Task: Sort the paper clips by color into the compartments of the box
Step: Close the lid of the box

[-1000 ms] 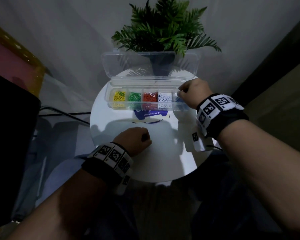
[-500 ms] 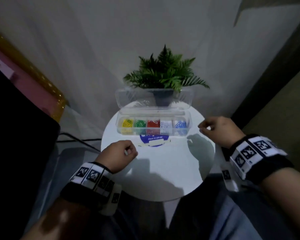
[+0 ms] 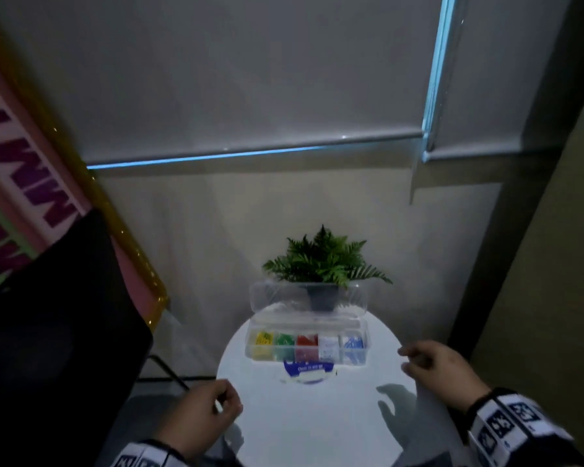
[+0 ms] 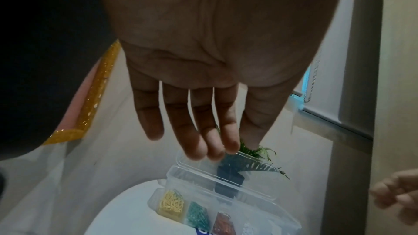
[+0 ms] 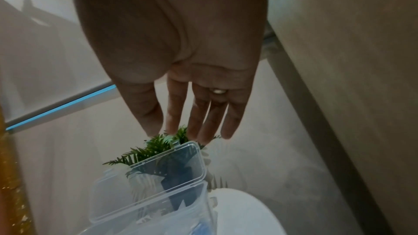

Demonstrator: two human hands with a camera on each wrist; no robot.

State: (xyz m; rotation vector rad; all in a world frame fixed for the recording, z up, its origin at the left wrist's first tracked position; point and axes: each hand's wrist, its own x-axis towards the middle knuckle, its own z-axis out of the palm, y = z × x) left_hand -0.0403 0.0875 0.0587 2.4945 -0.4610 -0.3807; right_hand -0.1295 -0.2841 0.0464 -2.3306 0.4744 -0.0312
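hands, left [image 3: 201, 411] and right [image 3: 442, 369], hang empty, fingers relaxed; blue sticker [image 3: 305, 367] text unreadable.

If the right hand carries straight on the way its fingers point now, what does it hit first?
Probably the raised clear lid of the box. In the right wrist view the right hand points its straight fingers at the lid's top edge, with the fern just behind it. Depth is unclear.

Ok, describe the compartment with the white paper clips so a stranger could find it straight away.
On the round white table stands a clear box with its lid open, in front of a potted fern. Its five compartments run yellow, green, red, white, blue; the white paper clips lie between red and blue.
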